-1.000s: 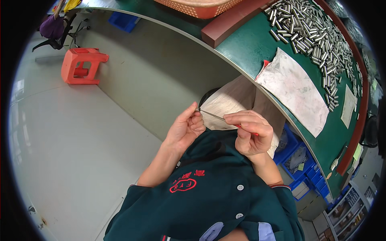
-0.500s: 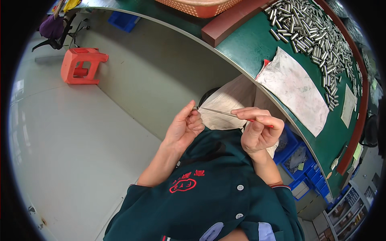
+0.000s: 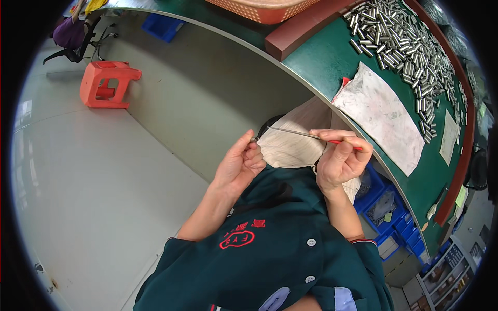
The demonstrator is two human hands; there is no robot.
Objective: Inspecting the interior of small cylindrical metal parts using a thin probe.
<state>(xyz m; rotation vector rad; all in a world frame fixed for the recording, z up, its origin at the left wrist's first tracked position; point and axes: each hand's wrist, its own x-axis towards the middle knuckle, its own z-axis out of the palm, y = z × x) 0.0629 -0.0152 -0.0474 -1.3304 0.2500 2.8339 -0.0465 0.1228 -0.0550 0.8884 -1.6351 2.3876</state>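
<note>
My left hand pinches a small metal tube between thumb and fingers, one end of it showing. In my right hand is a slim, tapered needle file with a red handle, held between thumb and fingers. The file's thin tip points left, toward the tube, and sits a little above and apart from it. Both hands are over my lap, in front of the bench edge. On the green bench to the right lies a large heap of similar metal tubes.
A stained white cloth lies near the bench edge, with a paper slip beyond. A brown rail and an orange basket are farther up. Blue bins sit below the bench; a red stool stands at left.
The file's tip has drawn away from the tube and risen as my right hand moved slightly right and up. My left hand has hardly moved and still grips the tube.
</note>
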